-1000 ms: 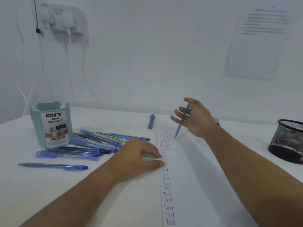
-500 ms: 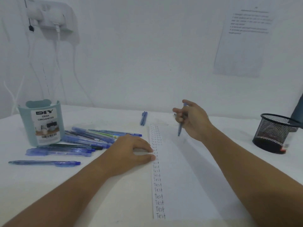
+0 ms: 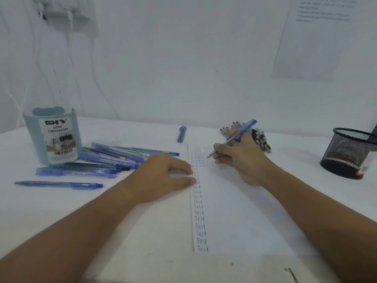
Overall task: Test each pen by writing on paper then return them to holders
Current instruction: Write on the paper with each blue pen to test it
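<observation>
**Blue pen poised over the sheet of "Test" lines**

A white table (image 3: 51, 217) fills the lower frame, backed by a plain white wall. At upper left a wall socket (image 3: 61, 9) carries plugs with white cables hanging down; at upper right a printed notice (image 3: 314, 41) is stuck to the wall.

One sheet of paper (image 3: 244, 217) lies at centre, its left margin filled with a column of handwritten "Test" words, with shorter columns beside it near the top. One pale teal desk organizer (image 3: 52, 137) stands at left, one black mesh cup (image 3: 346, 153) at right. A heap of blue pens (image 3: 106, 158), too overlapped to count, lies just right of the organizer; one single pen (image 3: 59, 184) lies apart below it, and a pair of blue pens (image 3: 181, 134) lies above the paper's top edge. A cluster of black-and-white pens (image 3: 262, 140) shows behind the right hand.

The left hand (image 3: 161, 176) rests flat, fingers straight, fingertips pressing the paper's left edge. The right hand (image 3: 242, 160) pinches one blue pen (image 3: 234, 137) in a writing grip, its tip just above the upper part of the sheet, beside the written columns.

Compared with half a second ago, the pen has turned from hanging tip-down to a slanted writing angle, and the right hand has dropped closer to the paper. The view has shifted, so the black-and-white pens now appear.
</observation>
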The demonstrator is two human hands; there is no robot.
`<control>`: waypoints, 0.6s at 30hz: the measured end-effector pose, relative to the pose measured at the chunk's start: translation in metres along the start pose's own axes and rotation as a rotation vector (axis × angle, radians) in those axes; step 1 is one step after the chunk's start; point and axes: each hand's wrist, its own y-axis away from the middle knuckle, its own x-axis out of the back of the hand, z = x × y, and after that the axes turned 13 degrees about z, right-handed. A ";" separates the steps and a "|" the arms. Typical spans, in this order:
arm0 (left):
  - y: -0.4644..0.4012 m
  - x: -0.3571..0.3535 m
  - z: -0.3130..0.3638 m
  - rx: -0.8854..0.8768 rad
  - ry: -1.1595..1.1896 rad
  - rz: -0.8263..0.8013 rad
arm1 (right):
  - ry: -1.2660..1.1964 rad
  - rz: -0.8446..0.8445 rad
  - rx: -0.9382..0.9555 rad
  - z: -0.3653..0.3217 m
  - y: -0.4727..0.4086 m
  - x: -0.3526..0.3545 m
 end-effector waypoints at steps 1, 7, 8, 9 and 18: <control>0.000 0.000 0.000 -0.001 -0.006 0.000 | 0.038 -0.021 0.003 0.003 0.002 -0.003; 0.000 0.000 0.001 0.011 -0.027 -0.010 | 0.210 -0.101 0.057 0.010 0.012 -0.009; 0.000 0.000 0.002 0.017 -0.021 -0.009 | 0.221 -0.108 0.071 0.009 0.013 -0.008; 0.000 0.000 0.002 0.019 -0.019 -0.008 | 0.224 -0.115 0.081 0.009 0.014 -0.008; 0.001 0.002 0.006 0.032 -0.050 -0.020 | 0.240 -0.102 0.106 0.010 0.017 -0.010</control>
